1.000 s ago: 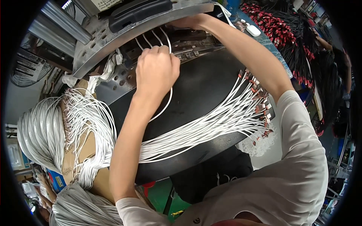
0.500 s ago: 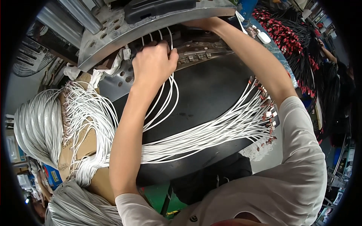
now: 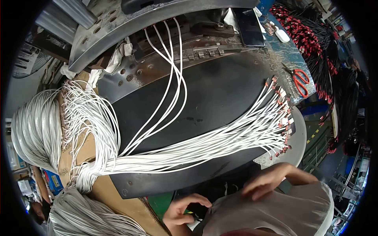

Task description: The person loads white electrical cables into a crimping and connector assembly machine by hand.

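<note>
A dark rubber-matted work surface [image 3: 220, 98] fills the frame beneath a curved steel machine plate [image 3: 130, 33], both well above and away from the person's two hands, which sit low at the bottom edge near the body. Neither hand holds anything: the left hand [image 3: 182, 212] curls loosely, its grip released, just above the pale shirt [image 3: 275, 212]; the right hand [image 3: 271, 181] lies flat with fingers spread, also released, resting at the shirt's upper edge.

Up and to the left of the left hand, thick hanks of white wire [image 3: 35, 129] drape over a cardboard carton [image 3: 82, 149], seemingly parked there so that single lengths can be drawn off. A fanned bundle of white leads [image 3: 204, 147] runs across the mat above both hands, its copper-tipped terminals [image 3: 281, 118] spread out just above the right hand, apparently laid flat to keep the ends separate and countable. Four looped wires [image 3: 173, 74] rise from that bundle into the machine's fixture [image 3: 165, 31], far above the grips, their ends seated under the plate.

Farther right and up from the right hand lie red-handled scissors [image 3: 301, 80], a dark phone [image 3: 250, 27] and heaps of black and red cable [image 3: 315, 43]. The fanned leads lie between the hands and the fixture.
</note>
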A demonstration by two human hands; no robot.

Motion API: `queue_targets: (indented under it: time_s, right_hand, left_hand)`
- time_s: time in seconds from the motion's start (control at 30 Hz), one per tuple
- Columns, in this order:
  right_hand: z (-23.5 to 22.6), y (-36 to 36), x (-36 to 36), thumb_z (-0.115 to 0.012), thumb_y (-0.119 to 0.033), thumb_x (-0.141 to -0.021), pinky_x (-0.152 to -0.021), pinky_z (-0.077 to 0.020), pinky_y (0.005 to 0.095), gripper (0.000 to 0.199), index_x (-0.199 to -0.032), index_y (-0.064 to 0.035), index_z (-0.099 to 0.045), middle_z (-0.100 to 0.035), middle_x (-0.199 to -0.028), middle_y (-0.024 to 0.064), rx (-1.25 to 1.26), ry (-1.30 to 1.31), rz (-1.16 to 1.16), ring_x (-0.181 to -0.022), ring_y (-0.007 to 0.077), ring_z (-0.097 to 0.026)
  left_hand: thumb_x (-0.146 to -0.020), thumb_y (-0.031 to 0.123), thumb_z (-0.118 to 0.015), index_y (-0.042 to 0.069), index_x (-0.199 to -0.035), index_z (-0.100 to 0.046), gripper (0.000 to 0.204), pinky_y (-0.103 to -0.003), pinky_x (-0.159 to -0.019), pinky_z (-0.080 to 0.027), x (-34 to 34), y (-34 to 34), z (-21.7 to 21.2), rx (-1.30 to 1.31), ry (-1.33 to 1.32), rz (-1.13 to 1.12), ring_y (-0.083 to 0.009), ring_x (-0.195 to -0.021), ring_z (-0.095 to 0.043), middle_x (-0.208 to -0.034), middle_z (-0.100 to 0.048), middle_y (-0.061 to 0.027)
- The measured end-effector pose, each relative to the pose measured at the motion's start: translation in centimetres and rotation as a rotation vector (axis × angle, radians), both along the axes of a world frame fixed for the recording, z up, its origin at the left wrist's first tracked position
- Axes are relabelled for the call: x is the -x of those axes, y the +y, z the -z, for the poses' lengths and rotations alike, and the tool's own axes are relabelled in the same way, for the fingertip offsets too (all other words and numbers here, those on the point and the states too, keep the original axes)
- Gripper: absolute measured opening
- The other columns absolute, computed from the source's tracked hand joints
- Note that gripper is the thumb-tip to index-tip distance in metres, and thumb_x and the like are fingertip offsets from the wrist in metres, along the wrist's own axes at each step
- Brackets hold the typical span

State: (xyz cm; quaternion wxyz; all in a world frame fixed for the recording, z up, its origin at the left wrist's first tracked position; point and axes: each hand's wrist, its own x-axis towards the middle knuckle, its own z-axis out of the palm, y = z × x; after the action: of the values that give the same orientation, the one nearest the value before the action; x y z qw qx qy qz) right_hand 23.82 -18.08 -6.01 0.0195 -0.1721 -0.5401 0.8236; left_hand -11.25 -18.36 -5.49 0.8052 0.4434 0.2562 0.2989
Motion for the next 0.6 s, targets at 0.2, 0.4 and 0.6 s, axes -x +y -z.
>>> queue_targets:
  time_s: [0.2,0.4,0.6]
  right_hand:
    - [18.0,-11.4,-3.1,-0.052,-0.057,-0.094,-0.103,-0.0414,0.042,0.075,-0.145,-0.0024,-0.041,-0.049,-0.145,0.0125,0.486,0.447,1.296,-0.128,0.0289,-0.049]
    - [11.7,-7.0,2.0,-0.045,-0.055,-0.096,-0.113,-0.0316,0.0437,0.074,-0.148,-0.0031,-0.036,-0.044,-0.15,0.0117,0.43,0.025,1.512,-0.136,0.0289,-0.042]
    - [12.3,-6.8,2.1,-0.04,-0.055,-0.099,-0.112,-0.0322,0.0424,0.072,-0.147,-0.0014,-0.037,-0.044,-0.15,0.0112,0.528,0.197,1.471,-0.136,0.0289,-0.041]
  left_hand:
    - [-0.102,0.035,-0.052,0.002,-0.132,-0.044,0.045,-0.038,-0.075,-0.05,1.0,-5.5,8.9,0.439,0.078,-0.882,-0.0237,-0.089,-0.061,-0.107,-0.062,-0.0141]
    - [-0.105,0.027,-0.049,0.005,-0.136,-0.041,0.039,-0.04,-0.076,-0.052,0.0,-4.7,11.4,0.388,0.253,-1.077,-0.0248,-0.093,-0.062,-0.116,-0.058,-0.0142]
    - [-0.104,0.022,-0.049,0.003,-0.142,-0.035,0.044,-0.042,-0.073,-0.053,-0.3,-4.0,10.6,0.404,0.291,-1.11,-0.027,-0.101,-0.061,-0.129,-0.054,-0.0151]
